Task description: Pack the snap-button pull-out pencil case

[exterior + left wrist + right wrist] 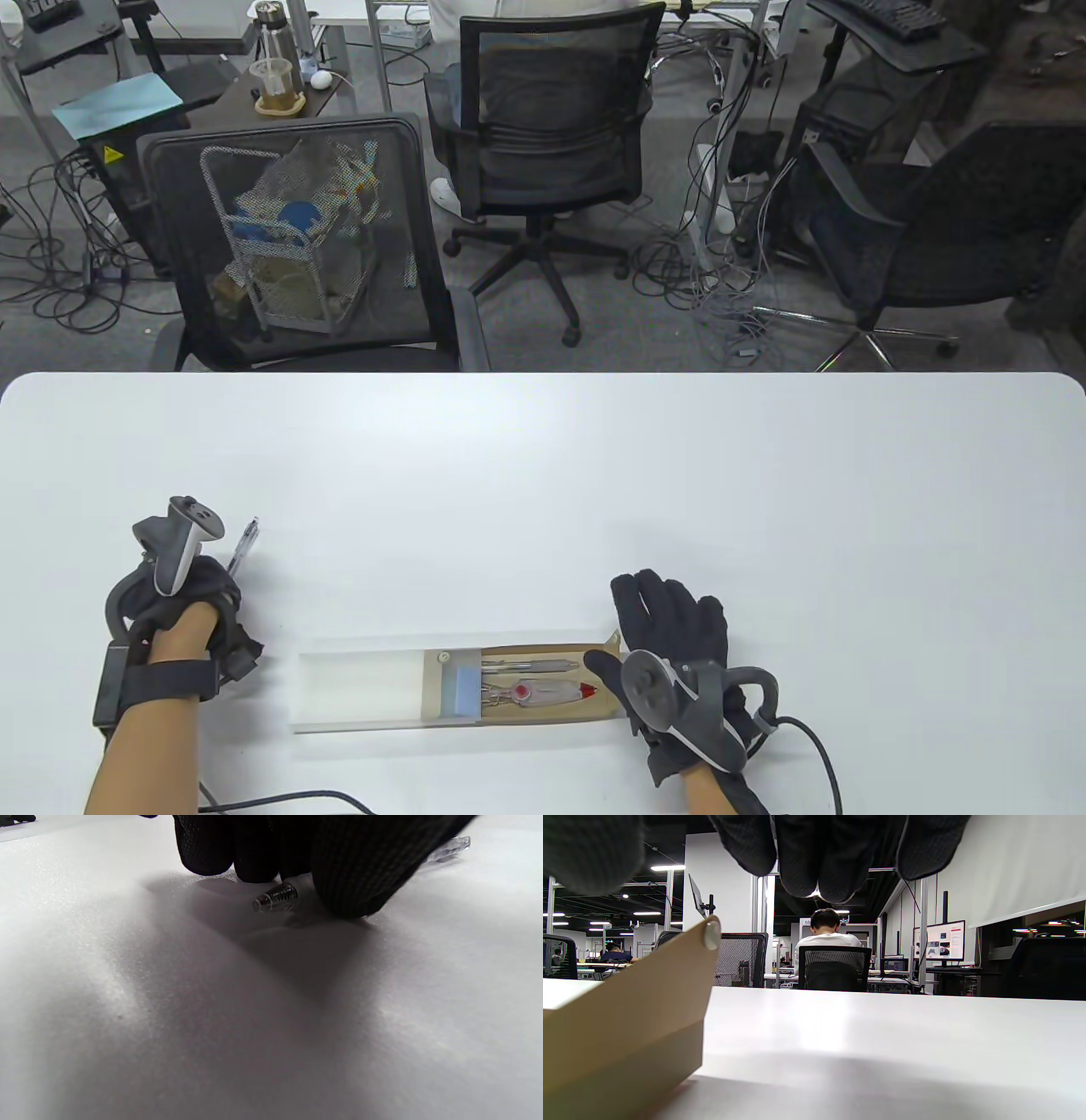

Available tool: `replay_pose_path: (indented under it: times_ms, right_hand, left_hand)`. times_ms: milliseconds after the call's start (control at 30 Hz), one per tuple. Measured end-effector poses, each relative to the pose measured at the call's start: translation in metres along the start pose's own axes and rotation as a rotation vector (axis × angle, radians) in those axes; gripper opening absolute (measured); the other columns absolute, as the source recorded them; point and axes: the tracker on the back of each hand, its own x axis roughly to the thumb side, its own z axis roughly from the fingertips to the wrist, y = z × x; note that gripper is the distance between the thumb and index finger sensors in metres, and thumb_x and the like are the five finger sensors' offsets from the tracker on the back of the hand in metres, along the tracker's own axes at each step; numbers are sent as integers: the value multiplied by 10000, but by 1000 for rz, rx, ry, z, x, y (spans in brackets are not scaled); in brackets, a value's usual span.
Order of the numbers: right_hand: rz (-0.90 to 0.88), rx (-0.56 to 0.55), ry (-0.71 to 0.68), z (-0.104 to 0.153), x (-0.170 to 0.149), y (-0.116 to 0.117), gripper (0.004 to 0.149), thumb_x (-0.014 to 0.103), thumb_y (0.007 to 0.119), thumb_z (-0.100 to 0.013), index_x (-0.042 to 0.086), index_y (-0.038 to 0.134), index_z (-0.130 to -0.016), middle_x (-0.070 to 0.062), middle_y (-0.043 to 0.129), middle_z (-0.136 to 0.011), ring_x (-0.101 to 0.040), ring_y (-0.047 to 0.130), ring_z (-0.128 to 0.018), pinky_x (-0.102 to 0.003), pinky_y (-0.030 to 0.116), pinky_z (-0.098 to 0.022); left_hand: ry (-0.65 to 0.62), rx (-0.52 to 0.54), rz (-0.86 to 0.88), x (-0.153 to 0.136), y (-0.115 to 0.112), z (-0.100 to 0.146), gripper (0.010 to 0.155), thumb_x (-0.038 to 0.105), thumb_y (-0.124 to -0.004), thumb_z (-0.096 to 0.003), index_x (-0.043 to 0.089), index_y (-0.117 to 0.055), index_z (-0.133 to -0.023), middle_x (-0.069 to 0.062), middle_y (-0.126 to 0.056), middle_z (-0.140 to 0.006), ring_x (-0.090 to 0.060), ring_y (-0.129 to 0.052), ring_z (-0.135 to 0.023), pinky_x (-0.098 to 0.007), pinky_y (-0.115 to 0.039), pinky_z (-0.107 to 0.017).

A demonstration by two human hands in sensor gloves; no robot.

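The pencil case lies near the front edge: a translucent sleeve [356,689] with a brown tray [543,717] pulled out to the right. The tray holds a blue eraser [467,689], a red-tipped pen [551,692] and a grey pen [530,662]. My right hand [657,624] is open at the tray's right end, thumb over that end, holding nothing. The right wrist view shows the tray's brown flap [628,1018] with its snap button [712,929]. My left hand [216,594] grips a clear pen [243,543] on the table, left of the case. The pen's tip [275,897] pokes out below the fingers [254,853].
The white table [543,475] stretches wide behind the case. Black mesh chairs [297,246] stand past its far edge. A cable [814,755] trails from my right wrist and another [280,800] from my left.
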Motion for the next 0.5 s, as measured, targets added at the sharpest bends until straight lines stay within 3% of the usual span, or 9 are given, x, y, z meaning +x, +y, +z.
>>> replay_pose_path:
  times_ms: [267, 433, 500]
  right_hand:
    - [-10, 1, 2, 0, -2, 0, 827, 766, 685, -349, 394, 506, -1065, 75, 610, -1163, -212, 687, -1038, -579, 573, -769]
    - [-13, 8, -3, 1, -3, 1, 827, 766, 685, -349, 395, 503, -1066, 73, 608, -1164, -212, 687, -1038, -579, 573, -769]
    - [-21, 14, -5, 1, -4, 1, 827, 766, 684, -350, 394, 505, -1066, 75, 608, -1164, -213, 687, -1038, -578, 573, -770]
  left_hand:
    - [-120, 29, 74, -1, 4, 15, 515, 412, -891, -384, 235, -808, -861, 36, -679, -1058, -277, -745, -1012, -608, -475, -814]
    - [-303, 118, 169, 8, 20, 54, 513, 414, -892, -377, 243, -809, -854, 27, -661, -1064, -306, -714, -1023, -618, -480, -803]
    - [-366, 205, 152, 14, 28, 81, 511, 419, -895, -375, 250, -814, -850, 35, -669, -1061, -303, -719, -1023, -617, -480, -805]
